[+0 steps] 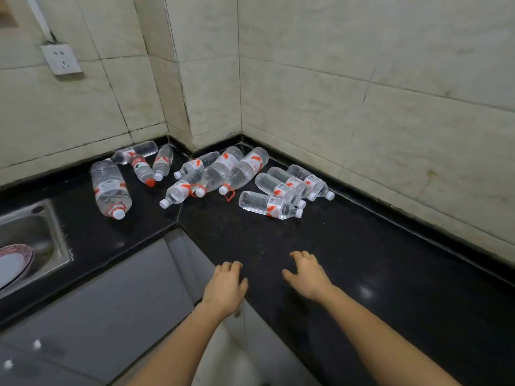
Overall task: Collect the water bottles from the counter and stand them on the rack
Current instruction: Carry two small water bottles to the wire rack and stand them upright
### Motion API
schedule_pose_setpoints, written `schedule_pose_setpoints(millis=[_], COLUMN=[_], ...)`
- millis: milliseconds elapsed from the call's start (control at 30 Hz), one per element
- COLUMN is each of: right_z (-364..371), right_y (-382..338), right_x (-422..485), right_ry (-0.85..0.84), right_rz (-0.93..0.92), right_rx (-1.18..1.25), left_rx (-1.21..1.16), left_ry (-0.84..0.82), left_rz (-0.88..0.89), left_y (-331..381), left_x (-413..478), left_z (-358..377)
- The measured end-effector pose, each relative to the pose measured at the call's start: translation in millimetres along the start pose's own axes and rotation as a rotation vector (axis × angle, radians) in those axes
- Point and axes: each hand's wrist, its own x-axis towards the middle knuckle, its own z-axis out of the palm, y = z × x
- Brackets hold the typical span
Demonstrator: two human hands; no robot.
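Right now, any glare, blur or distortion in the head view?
Head view: wide-angle bends the wall tiles; ceiling-light glints on the black counter; bottles slightly soft, their labels unreadable; both hands, left and right, reasonably sharp.

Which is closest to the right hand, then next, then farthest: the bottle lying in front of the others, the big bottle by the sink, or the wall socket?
From the right hand:
1. The front bottle, lying on the counter just ahead of the hand.
2. The big bottle, off to the left by the sink.
3. The wall socket, high on the left wall.
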Motion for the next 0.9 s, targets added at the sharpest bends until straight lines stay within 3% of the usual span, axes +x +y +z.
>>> schedule_pose_setpoints(millis=[167, 500, 733, 900], right_z=[-12, -26, -31, -21], right_y=[12, 37, 42, 40], right_x=[64, 165, 219, 244], right_ry=[0.006, 0.062, 0.215, 0.181], right_rz=[0.106, 0.387, 0.677, 0.786], right_rx=[0.044, 0.179, 0.659, 0.975], left_rx=[0.099, 0.002, 0.113, 0.291], left_ry=[-0.058, -0.026, -0.072, -0.247], left_rz=[0.112, 0.471, 0.748, 1.023], left_y=[11, 35, 75, 93], left_x=[80, 228, 342, 398], left_z=[-4, -2, -12, -1])
